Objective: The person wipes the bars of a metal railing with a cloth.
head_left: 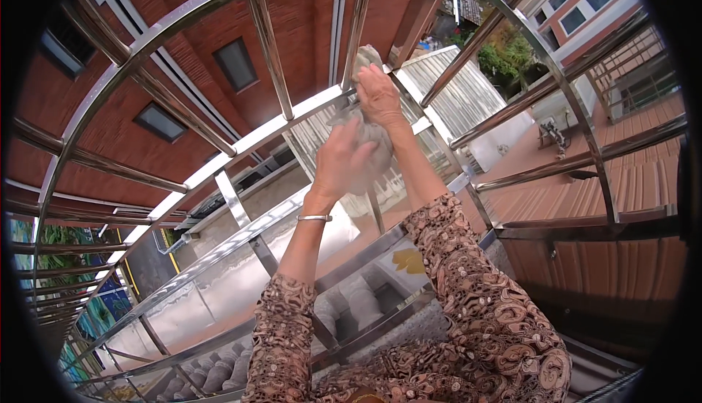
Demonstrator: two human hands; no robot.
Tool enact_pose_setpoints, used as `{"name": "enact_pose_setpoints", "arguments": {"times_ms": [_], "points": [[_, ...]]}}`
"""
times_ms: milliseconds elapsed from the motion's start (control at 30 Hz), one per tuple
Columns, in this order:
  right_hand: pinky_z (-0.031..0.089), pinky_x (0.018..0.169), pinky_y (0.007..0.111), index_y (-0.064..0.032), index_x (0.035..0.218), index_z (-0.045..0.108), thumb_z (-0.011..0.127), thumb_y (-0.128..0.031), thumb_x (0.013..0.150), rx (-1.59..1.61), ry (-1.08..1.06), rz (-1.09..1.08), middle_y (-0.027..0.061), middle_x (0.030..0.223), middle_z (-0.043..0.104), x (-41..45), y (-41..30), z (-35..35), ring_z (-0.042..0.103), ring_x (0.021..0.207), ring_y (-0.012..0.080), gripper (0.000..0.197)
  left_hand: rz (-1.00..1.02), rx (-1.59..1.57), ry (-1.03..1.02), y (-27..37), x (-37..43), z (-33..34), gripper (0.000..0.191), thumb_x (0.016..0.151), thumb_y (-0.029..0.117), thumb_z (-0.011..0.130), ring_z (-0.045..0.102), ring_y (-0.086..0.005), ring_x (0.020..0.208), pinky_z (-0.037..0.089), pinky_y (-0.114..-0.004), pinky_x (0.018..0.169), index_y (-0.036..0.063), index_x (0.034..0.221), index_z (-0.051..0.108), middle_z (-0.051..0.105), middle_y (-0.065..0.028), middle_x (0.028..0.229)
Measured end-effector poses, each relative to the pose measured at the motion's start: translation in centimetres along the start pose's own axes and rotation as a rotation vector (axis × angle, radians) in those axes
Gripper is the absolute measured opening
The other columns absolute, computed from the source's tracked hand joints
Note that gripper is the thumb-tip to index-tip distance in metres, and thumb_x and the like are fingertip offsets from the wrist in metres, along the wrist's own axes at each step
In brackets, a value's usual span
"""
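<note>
My right hand (pixel 379 97) grips a pale grey cloth (pixel 368 56) against a vertical stainless steel bar (pixel 360 16), near where that bar meets a horizontal rail (pixel 315 104). More of the cloth hangs below that hand in loose folds. Lower and to the left, my left hand (pixel 335 164) is at the hanging part of the cloth. It is blurred, with its fingers over the fabric, and I cannot tell how firmly it holds. A silver bangle (pixel 315 218) circles the left wrist. Both forearms wear brown patterned sleeves.
Curved stainless steel bars (pixel 267 46) form a cage in front of me. Below stands a balustrade with grey balusters (pixel 359 301). Beyond are a red brick wall (pixel 296 24) with windows, a corrugated roof (pixel 455 93), and brown metal roofing (pixel 554 183) at the right.
</note>
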State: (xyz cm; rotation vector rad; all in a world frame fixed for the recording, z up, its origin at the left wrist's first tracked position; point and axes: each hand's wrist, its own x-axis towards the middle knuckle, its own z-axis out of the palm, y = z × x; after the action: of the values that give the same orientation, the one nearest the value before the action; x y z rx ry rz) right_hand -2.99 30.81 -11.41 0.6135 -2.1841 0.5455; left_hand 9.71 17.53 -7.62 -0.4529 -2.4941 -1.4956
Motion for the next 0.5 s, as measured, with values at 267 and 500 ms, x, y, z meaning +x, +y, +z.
{"name": "enact_pose_setpoints", "arguments": {"times_ms": [267,500], "points": [[0.044,0.068,0.041,-0.0048,0.073,0.054,0.055,-0.022,0.074,-0.456,-0.353,-0.008,0.0078,0.082,0.056,2.4,0.0,-2.3,0.050,0.093,0.0236,0.017,0.106,0.038,0.035,0.1,-0.2,0.1,0.041,0.075,0.019,0.062,0.054,-0.0364,0.070,0.045,-0.041,0.059,0.0040,0.110,0.048,0.051,-0.0169,0.082],[0.048,0.078,0.041,0.0032,0.109,0.046,0.050,-0.022,0.077,-0.299,-0.282,0.079,0.0149,0.123,0.045,-0.8,1.6,-2.1,0.038,0.119,0.0279,0.041,0.020,0.025,-0.013,1.3,0.2,-0.1,0.042,0.077,0.021,0.064,0.052,-0.0293,0.073,0.043,-0.034,0.066,0.0034,0.114,0.051,0.051,-0.0141,0.082]]}}
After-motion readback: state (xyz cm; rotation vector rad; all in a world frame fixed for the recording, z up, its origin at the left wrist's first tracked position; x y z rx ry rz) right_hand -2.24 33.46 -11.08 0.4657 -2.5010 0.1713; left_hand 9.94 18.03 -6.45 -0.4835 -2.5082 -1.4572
